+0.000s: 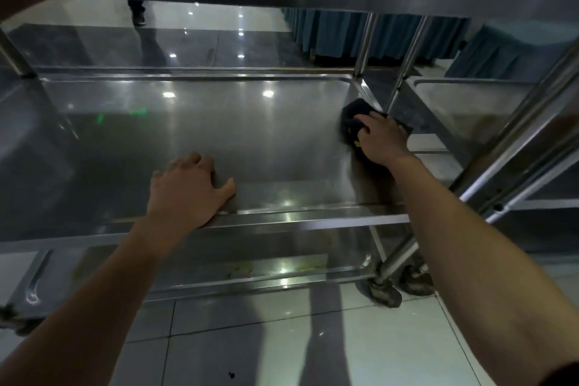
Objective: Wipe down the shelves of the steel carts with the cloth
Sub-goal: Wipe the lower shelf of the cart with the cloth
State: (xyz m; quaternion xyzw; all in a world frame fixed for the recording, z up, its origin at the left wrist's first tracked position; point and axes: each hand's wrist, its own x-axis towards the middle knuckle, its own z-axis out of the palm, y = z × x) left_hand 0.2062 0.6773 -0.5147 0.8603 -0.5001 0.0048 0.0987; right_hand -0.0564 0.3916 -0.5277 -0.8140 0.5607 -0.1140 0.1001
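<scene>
Right hand (380, 139) grips dark cloth (352, 125) against middle shelf (219, 135) at its far right corner; left hand (188, 188) spread flat, bracing near rim. Best: keep cloth flat, pull overlapping strokes toward left hand.

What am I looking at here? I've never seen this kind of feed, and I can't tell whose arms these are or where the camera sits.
There is no machine: a person wears one camera on the head, looking down at their own bare arms. In front is a steel cart. The left hand rests on the front rim of the middle shelf, bracing. The right hand presses a dark cloth against that shelf's right side, near a post. The lower shelf shows yellowish smears. A second cart stands to the right.
</scene>
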